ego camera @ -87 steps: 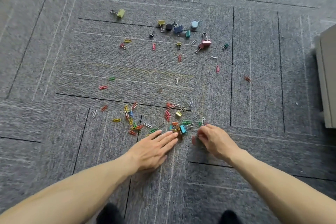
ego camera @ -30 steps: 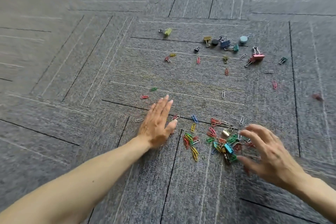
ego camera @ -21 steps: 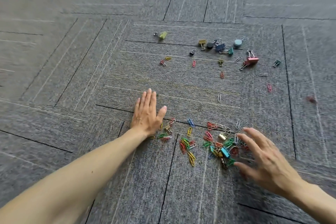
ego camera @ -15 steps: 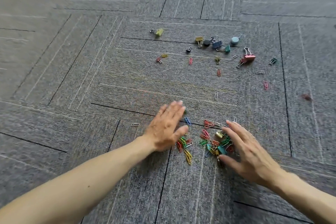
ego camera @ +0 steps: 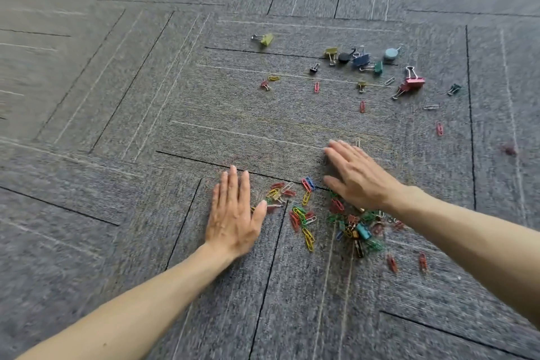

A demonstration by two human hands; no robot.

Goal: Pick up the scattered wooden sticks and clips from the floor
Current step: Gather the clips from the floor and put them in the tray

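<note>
Down at floor level, both hands are flat, palms down, fingers straight, nothing grasped. Left hand [ego camera: 233, 219] lies on the carpet [ego camera: 131, 242], fingers together, thumb tip touching the left edge of the paper clip pile [ego camera: 305, 213]. Right hand [ego camera: 358, 177] is spread over the pile's far right side. Can't tell if the palm touches the floor.

Pile sits between the hands: red, yellow, green, blue and white wire clips, loose on the left. It is densest under the right wrist, where a teal binder clip [ego camera: 363, 231] is mixed in. Two red clips [ego camera: 391, 263] lie just right of that clump, nearer the camera.

Farther out, well apart from the hands, is a row of binder clips: yellow-green clip [ego camera: 266, 38] alone on the left, then a tight group [ego camera: 361, 60] of yellow, black, blue, green and pale blue, then a pink clip [ego camera: 413, 82] and a dark green clip [ego camera: 453, 89]. Stray paper clips [ego camera: 362, 106] are dotted below that row.

Surface is grey ribbed carpet tiles, weave direction alternating tile to tile, with dark seams and thin pale stripes. Frame edges are motion-blurred.
</note>
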